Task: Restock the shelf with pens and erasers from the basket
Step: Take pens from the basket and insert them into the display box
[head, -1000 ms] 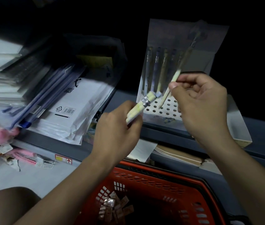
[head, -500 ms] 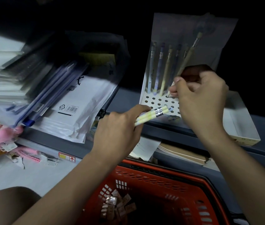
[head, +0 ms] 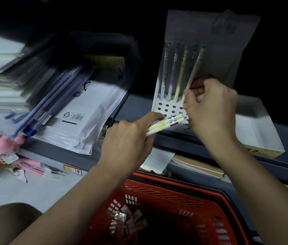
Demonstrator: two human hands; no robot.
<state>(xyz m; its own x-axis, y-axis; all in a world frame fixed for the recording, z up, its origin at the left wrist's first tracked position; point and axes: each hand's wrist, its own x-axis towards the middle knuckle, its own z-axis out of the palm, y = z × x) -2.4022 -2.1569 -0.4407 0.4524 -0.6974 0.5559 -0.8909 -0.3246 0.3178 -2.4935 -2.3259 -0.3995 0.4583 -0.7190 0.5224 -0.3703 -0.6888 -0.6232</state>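
A white pen display stand (head: 162,106) with a holed base stands on the dark shelf, with several pens (head: 175,71) upright in its back row. My right hand (head: 210,110) pinches a beige pen (head: 195,68) that stands at the right end of that row, its tip at a hole. My left hand (head: 129,138) grips two pale yellow pens (head: 164,123) that point right toward the stand's base. Below, a red basket (head: 175,188) holds several small wrapped erasers (head: 127,223).
Stacks of plastic folders and white mailers (head: 79,117) lean on the shelf at the left. An open white box (head: 261,135) sits right of the stand. Notebooks (head: 198,167) lie on the lower shelf. Pink packaged items (head: 2,149) lie at far left.
My right hand has brought the beige pen down from a tilt above the stand to upright in the back row. My left hand turned its pens to point right.
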